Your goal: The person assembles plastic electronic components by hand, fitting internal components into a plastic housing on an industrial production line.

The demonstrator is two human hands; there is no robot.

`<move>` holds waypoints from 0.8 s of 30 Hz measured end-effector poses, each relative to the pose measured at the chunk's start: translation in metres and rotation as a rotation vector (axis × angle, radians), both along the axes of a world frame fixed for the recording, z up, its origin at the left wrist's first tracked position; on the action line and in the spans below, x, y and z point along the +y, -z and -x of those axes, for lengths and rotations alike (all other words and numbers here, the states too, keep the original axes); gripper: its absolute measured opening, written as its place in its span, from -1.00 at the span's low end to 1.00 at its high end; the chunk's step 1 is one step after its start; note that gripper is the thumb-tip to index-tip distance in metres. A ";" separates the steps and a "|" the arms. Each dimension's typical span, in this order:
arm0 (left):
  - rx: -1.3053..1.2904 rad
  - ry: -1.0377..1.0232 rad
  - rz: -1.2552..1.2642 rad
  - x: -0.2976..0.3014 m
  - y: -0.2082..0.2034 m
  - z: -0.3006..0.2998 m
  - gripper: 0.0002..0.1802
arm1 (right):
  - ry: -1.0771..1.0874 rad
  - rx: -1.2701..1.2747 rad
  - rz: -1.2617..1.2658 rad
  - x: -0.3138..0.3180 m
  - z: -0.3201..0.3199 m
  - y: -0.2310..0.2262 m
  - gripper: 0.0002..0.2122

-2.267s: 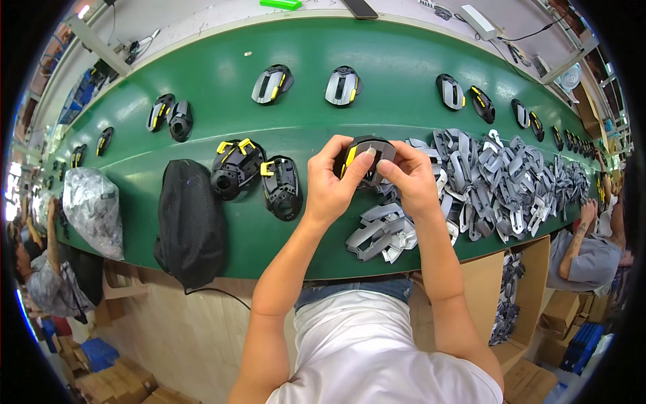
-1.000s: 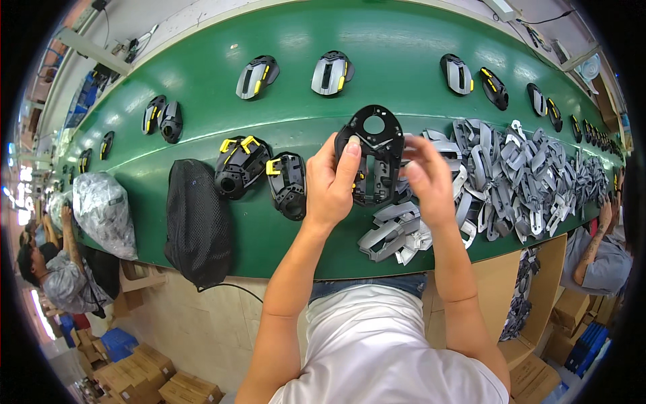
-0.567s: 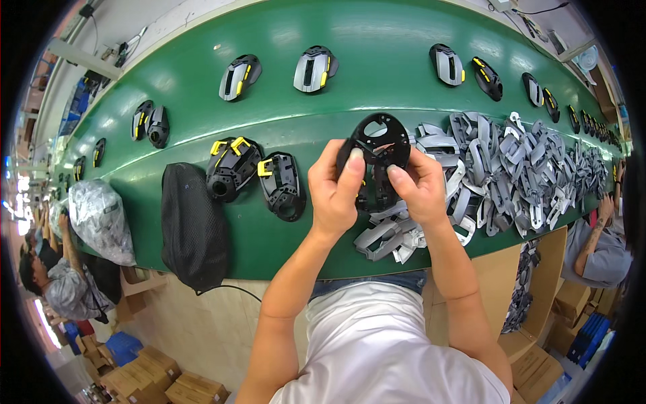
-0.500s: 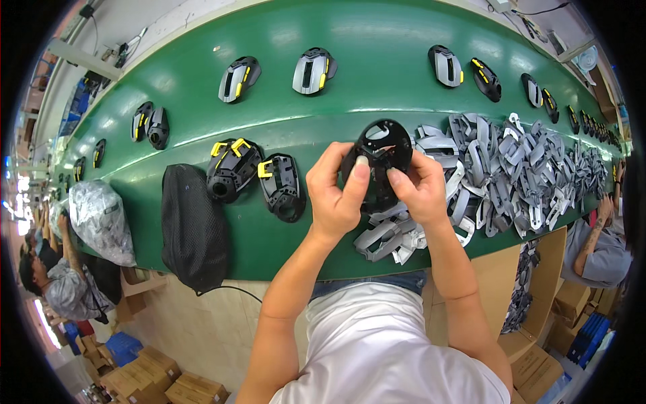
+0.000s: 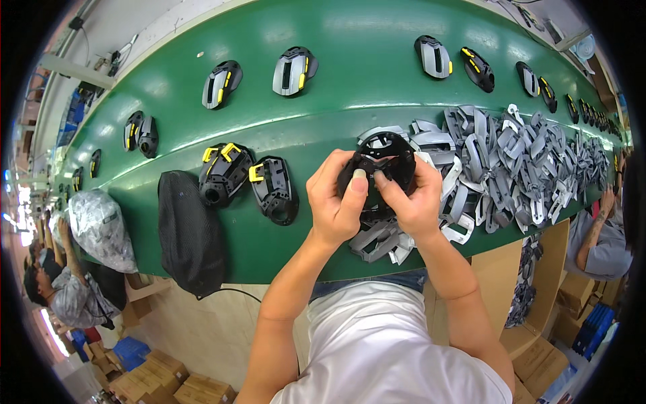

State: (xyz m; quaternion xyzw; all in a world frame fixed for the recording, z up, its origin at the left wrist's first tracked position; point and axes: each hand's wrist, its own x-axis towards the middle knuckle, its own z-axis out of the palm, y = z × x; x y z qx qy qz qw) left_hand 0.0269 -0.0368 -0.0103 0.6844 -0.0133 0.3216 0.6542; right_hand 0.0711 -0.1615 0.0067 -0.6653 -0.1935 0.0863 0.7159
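Above the green table (image 5: 323,124) I hold a rounded black plastic shell (image 5: 385,145) with an opening near its far end. My left hand (image 5: 334,200) wraps its left side, thumb laid on the shell. On the other side my right hand (image 5: 417,202) grips it, thumb pressed near its middle; the fingers underneath are hidden. Left of my hands lie two black shells with yellow clips, one wider (image 5: 227,176) and one narrower (image 5: 276,190). Close to my right hand is a large heap of grey plastic frame pieces (image 5: 498,165).
A black mesh-covered cushion (image 5: 190,229) and a plastic-wrapped bundle (image 5: 101,229) lie to the left. Grey-and-black assembled shells (image 5: 295,71) stand along the far side. A cardboard box (image 5: 546,283) of grey parts is at my right. Other people (image 5: 595,236) work at both sides.
The black shell has tilted in my hands, so more of its inner side and opening shows. My right thumb has moved inward, nearer the left thumb. My view has shifted slightly.
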 end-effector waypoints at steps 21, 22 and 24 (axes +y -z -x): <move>0.016 0.064 0.460 0.000 -0.012 0.002 -0.54 | -0.039 -0.076 -0.005 0.007 -0.001 0.010 -0.80; 0.005 0.078 0.466 -0.001 -0.011 0.003 -0.55 | -0.032 -0.054 -0.034 0.006 0.000 0.009 -0.80; -0.005 0.094 0.475 -0.001 -0.009 0.002 -0.56 | -0.063 -0.026 -0.040 0.005 -0.002 0.010 -0.79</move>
